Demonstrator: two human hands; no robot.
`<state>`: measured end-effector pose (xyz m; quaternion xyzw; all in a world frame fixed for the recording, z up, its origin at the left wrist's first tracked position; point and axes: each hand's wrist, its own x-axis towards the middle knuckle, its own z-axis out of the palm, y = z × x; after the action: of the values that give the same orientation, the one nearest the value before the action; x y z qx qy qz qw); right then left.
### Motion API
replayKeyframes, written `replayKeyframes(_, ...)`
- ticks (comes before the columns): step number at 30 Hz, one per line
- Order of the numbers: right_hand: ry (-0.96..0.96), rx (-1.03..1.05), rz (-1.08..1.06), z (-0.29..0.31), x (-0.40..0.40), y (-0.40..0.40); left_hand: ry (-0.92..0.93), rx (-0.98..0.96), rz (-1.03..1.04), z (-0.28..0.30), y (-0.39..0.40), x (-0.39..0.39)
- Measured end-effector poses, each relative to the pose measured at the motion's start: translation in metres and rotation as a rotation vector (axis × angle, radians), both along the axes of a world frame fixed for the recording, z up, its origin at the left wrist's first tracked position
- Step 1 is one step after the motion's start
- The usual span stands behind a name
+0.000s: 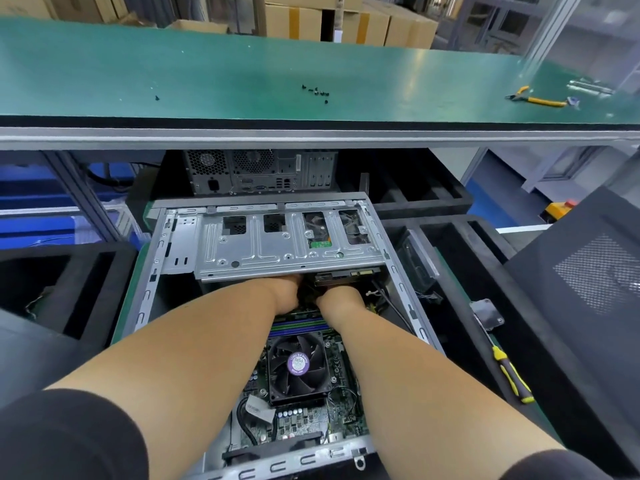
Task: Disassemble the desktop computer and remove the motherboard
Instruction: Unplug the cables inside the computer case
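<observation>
An open desktop computer case [152, 275] lies flat in front of me, side panel off. Its green motherboard [311, 415] shows a black CPU fan [298, 367] with a purple sticker and memory sticks [298, 323] above it. A silver drive cage [277, 244] spans the far half of the case. My left hand [285, 289] and my right hand [341, 294] both reach under the cage's near edge, close together. Their fingers are hidden beneath the cage, so what they touch cannot be seen.
A yellow-handled screwdriver [510, 374] lies on the dark mat to the right. The removed black side panel [595, 271] leans at right. On the green bench [173, 74] behind sit several loose screws [317, 92] and yellow pliers [538, 99]. Another computer case [259, 171] stands under the bench.
</observation>
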<state>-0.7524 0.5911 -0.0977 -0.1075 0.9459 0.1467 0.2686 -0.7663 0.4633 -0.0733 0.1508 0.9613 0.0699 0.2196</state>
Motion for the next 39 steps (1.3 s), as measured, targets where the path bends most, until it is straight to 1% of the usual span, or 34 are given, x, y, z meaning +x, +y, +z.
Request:
replayKeyframes(4, 0.010, -0.001, -0.022, -0.004, -0.001, 0.000, 0.031, 0.012, 0.009, -0.004, 0.000, -0.002)
replayKeyframes(7, -0.001, 0.022, -0.003, -0.003, -0.001, 0.000, -0.008, 0.033, 0.053, -0.004, 0.001, -0.003)
replayKeyframes(10, -0.029, 0.066, 0.073, 0.000, 0.000, 0.000, -0.056, 0.042, 0.085, -0.002, 0.003, -0.004)
replayKeyframes(14, -0.035, 0.081, 0.094, 0.000, -0.002, 0.000, -0.116, 0.057, 0.125, -0.003, 0.004, -0.006)
replayKeyframes(17, -0.032, 0.075, 0.093, -0.001, -0.002, -0.001, -0.126, 0.072, 0.120, -0.006, 0.002, -0.008)
replayKeyframes(20, -0.010, 0.054, 0.070, -0.004, -0.002, 0.001, -0.058, 0.021, 0.042, -0.007, 0.000, -0.008)
replayKeyframes(24, 0.011, 0.008, 0.009, -0.008, -0.002, 0.002, 0.123, -0.075, -0.121, -0.010, -0.001, -0.004)
replayKeyframes(26, 0.021, -0.011, -0.017, -0.006, -0.001, 0.002, 0.175, -0.089, -0.165, -0.009, -0.002, -0.001)
replayKeyframes(32, -0.016, 0.005, -0.005, -0.002, -0.003, 0.002, 0.157, -0.051, -0.127, -0.009, 0.001, 0.003)
replayKeyframes(36, -0.015, -0.016, -0.041, 0.000, -0.003, 0.003, 0.188, -0.095, -0.146, -0.005, 0.004, 0.005)
replayKeyframes(39, 0.006, -0.050, -0.078, -0.002, -0.003, 0.004, 0.170, -0.096, -0.132, -0.003, 0.004, 0.005)
